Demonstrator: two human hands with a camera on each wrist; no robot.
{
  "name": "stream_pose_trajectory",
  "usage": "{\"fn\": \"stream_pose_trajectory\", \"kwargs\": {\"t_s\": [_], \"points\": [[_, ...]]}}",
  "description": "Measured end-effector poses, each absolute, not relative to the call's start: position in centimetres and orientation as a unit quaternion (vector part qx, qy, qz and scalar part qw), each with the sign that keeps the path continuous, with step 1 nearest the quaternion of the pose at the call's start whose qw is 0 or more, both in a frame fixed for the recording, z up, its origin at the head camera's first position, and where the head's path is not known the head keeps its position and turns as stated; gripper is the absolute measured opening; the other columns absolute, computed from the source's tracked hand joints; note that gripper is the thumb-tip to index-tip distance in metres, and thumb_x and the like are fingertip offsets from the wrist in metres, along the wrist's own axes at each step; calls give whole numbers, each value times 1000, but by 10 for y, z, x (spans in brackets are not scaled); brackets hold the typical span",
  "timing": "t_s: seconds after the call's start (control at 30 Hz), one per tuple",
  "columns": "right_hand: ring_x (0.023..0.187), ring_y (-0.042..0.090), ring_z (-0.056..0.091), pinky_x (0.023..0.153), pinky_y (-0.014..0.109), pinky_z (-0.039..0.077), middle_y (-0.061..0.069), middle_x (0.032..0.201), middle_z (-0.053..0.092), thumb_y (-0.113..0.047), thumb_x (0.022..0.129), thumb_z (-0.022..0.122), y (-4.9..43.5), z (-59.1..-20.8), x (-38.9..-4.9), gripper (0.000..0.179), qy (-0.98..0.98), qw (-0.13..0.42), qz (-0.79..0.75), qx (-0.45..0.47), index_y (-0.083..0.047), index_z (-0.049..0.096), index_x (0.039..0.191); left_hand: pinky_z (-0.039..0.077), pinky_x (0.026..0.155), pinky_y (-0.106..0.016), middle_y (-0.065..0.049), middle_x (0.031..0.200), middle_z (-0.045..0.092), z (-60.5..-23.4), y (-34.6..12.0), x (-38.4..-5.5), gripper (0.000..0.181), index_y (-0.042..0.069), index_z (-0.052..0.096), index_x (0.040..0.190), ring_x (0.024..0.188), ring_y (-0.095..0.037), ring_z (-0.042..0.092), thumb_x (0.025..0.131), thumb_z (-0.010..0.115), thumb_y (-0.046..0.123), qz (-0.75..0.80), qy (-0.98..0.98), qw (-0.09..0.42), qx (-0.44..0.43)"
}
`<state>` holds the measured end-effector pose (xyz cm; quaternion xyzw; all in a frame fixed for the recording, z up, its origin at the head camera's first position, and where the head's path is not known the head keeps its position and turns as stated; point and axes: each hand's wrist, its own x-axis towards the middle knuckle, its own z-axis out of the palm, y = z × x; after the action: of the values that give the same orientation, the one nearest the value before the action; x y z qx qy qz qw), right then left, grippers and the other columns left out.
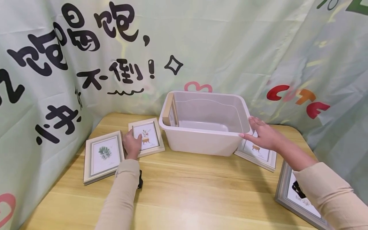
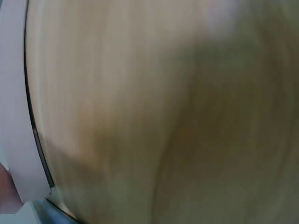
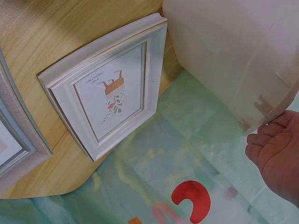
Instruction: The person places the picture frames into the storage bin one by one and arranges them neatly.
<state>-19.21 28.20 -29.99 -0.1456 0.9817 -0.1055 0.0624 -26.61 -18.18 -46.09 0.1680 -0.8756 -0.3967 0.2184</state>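
My left hand [image 1: 132,144] grips the left side of a light wooden picture frame [image 1: 160,145], its thumb over the front. That frame shows a potted plant and lies left of a pale plastic bin [image 1: 198,140]. With fingers and thumb at the rim, my right hand [image 1: 263,135] holds the bin's right end. Inside the bin, a wooden frame [image 1: 167,110] stands upright against the left wall. The left wrist view shows mostly table, with a bit of the hand [image 2: 7,193] at the left edge.
A leaf-print frame [image 1: 87,159] lies at the left. Right of the bin is a white frame [image 3: 126,123] with a potted-plant print. A grey frame [image 1: 283,188] lies at front right, partly under my right sleeve. A printed curtain [image 1: 230,48] hangs behind the wooden table [image 1: 184,191].
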Motion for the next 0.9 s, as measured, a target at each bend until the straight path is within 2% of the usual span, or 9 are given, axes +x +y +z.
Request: {"fn": "stream_pose_trajectory", "kwargs": {"t_s": [0.17,0.33,0.57,0.73,0.9], "points": [[134,51,19,103,67,23,34,147,17,-55,88,50,282,-300,-192,93,982,64,-99,-146,11,15,143,37,103,-49,-35,121,51,-459,-183,-267,51,-16,46,126,117,-46,46,85,63,10,-348,-899,194,182],[134,51,20,103,66,24,35,147,17,-55,88,50,282,-299,-191,92,983,62,-97,-146,11,15,143,38,100,-50,-38,114,52,-458,-184,-266,45,-20,47,118,112,-48,47,88,58,12,-305,-917,162,200],[134,51,20,104,65,25,35,147,18,-52,89,51,280,-298,-189,90,982,55,-102,-150,12,16,143,37,98,-50,-36,110,55,-456,-185,-266,38,-21,54,107,111,-46,48,92,51,14,-265,-930,137,216],[134,51,21,104,65,25,35,147,18,-51,89,51,280,-297,-189,89,982,52,-103,-151,12,17,143,44,92,-49,-37,118,50,-452,-184,-269,34,-22,56,105,106,-47,50,91,50,9,-268,-925,125,240],[134,51,21,104,65,25,34,147,18,-52,89,50,280,-297,-188,90,982,51,-103,-150,12,17,143,45,91,-50,-38,122,44,-448,-182,-269,34,-23,51,109,108,-48,48,89,46,3,-296,-915,108,251]]}}
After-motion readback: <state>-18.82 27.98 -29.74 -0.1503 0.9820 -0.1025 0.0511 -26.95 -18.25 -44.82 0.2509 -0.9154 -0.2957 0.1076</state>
